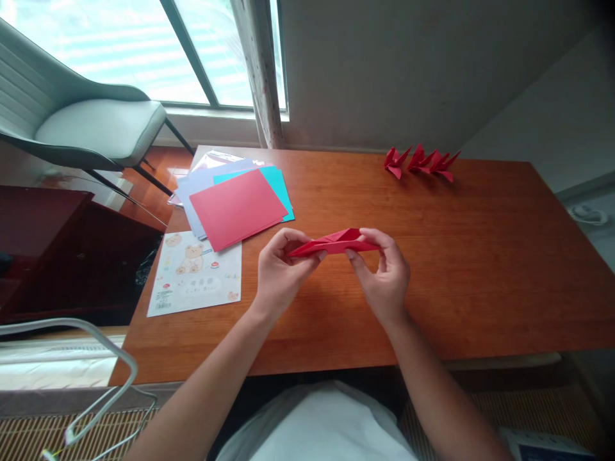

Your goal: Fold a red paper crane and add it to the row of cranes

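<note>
Both hands hold a long, narrow piece of folded red paper (pixel 331 242) just above the middle of a brown wooden table (pixel 480 256). My left hand (pixel 277 272) pinches its left pointed end between thumb and fingers. My right hand (pixel 384 275) grips the right end, fingers curled over the top edge. A stack of coloured paper sheets (pixel 237 206), red on top with teal and lilac beneath, lies to the left of my hands. Three finished red folded figures (pixel 421 161) stand in a row at the table's far edge.
A printed sheet with bear pictures (pixel 196 273) lies at the table's left front. A grey chair (pixel 91 125) stands by the window at far left. A white cable (pixel 96 384) loops near the left front corner. A wall runs behind the table.
</note>
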`<state>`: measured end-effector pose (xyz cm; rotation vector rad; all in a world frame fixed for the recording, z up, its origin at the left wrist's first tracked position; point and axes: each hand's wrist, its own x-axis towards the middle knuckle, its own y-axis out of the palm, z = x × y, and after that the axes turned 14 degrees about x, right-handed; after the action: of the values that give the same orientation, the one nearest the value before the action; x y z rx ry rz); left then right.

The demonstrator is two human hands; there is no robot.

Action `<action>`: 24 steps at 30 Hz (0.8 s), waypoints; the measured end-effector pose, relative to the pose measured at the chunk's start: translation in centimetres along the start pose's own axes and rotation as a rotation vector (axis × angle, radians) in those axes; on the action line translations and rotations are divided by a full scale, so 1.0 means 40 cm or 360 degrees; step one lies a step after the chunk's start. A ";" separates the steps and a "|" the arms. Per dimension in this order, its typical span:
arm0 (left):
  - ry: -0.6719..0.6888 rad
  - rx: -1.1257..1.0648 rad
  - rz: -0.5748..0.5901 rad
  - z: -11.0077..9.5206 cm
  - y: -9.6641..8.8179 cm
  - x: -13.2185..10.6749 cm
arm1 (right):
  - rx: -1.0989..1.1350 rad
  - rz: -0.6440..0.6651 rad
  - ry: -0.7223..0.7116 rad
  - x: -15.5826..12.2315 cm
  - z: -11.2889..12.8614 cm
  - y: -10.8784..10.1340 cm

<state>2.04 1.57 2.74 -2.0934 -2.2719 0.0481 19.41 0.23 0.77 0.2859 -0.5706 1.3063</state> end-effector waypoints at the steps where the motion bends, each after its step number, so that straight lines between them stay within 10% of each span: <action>1: 0.0019 0.0015 0.0111 0.000 0.002 -0.004 | 0.0029 -0.0019 -0.0004 0.002 -0.003 -0.001; 11: -0.0001 0.0186 0.0530 -0.003 -0.004 -0.015 | -0.0034 0.0093 -0.0254 0.015 -0.002 -0.035; 24: 0.0040 0.0312 0.0448 0.002 -0.003 -0.015 | 0.0287 0.0024 -0.0043 -0.004 -0.007 -0.013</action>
<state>1.98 0.97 2.65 -2.2720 -1.8567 0.2434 19.97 0.12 0.50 0.4494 -0.4789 1.3724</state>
